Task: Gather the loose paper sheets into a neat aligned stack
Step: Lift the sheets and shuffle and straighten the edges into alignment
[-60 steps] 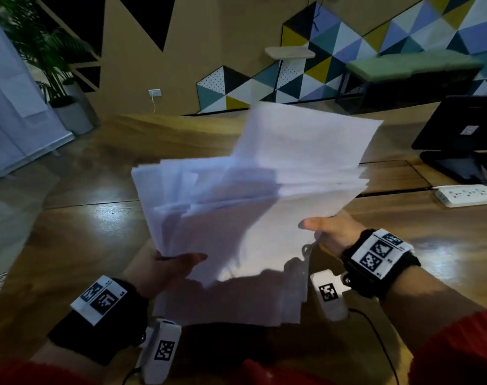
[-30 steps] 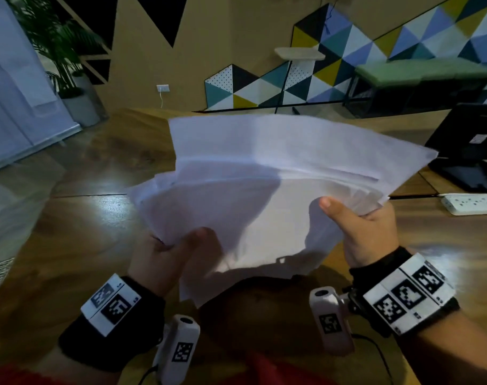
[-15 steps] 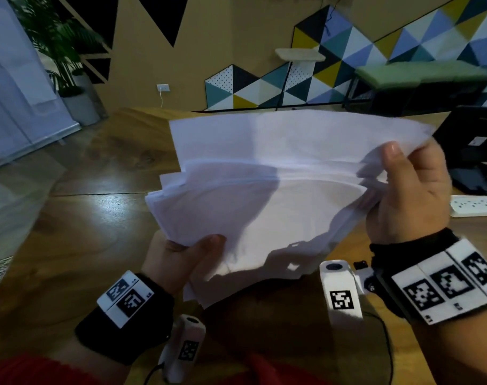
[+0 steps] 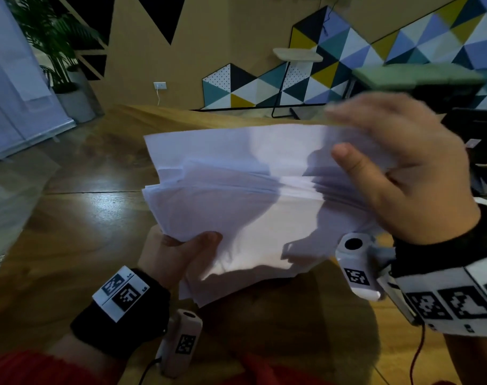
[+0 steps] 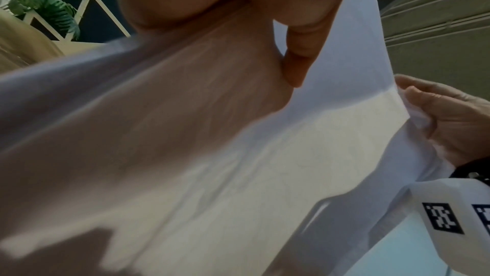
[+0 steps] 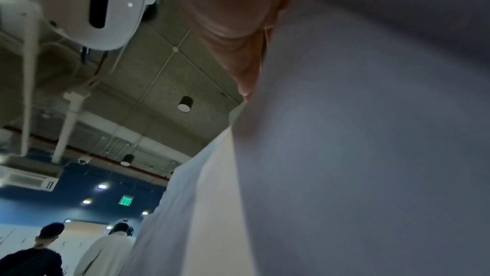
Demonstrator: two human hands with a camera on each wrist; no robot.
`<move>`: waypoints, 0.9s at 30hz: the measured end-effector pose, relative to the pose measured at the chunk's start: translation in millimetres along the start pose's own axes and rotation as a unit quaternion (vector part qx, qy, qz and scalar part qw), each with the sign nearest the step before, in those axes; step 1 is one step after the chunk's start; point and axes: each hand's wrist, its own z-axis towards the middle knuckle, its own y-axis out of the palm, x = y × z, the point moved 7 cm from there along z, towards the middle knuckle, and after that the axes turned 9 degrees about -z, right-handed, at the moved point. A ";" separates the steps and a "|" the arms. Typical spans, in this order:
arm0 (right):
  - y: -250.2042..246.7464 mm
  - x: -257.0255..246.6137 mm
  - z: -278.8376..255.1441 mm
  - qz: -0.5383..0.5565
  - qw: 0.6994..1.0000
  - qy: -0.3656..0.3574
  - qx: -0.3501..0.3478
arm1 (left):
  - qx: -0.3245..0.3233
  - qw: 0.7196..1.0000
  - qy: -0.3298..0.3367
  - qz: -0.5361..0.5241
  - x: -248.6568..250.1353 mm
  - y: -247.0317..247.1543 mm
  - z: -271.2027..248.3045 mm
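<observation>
Uneven paper sheets [image 4: 236,207] above the table [image 4: 70,232], long axis left-to-right, faces tilted toward me: my left hand [image 4: 175,254] grips the lower-left corner, my right hand [image 4: 403,176] pinches the right edge.

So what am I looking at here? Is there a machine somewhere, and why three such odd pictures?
No machine: these are a person's two bare hands. The wide picture comes from a camera on the person's head, looking down. The other two come from a small white camera strapped to each wrist, looking along the hand, so they show mostly paper and ceiling. The left hand grips the lower left corner of a bunch of white paper sheets. The right hand, blurred, holds their right edge, thumb in front, fingers behind. The sheets are fanned, their edges not lined up. Below them is a wooden table. The chequered squares on the wristbands are printed markers.
</observation>
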 end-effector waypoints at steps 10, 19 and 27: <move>19.3 19.2 -6.2 -0.038 0.994 0.033 -0.093 | -0.002 1.000 0.001 0.004 4.9 2.2 -1.2; 41.7 -6.8 0.8 0.000 0.984 -0.031 -0.173 | 0.000 1.000 -0.001 0.008 7.2 3.5 0.0; 63.1 83.1 -75.1 0.244 0.841 0.241 -0.419 | 0.040 0.999 -0.033 0.009 4.4 -3.7 0.4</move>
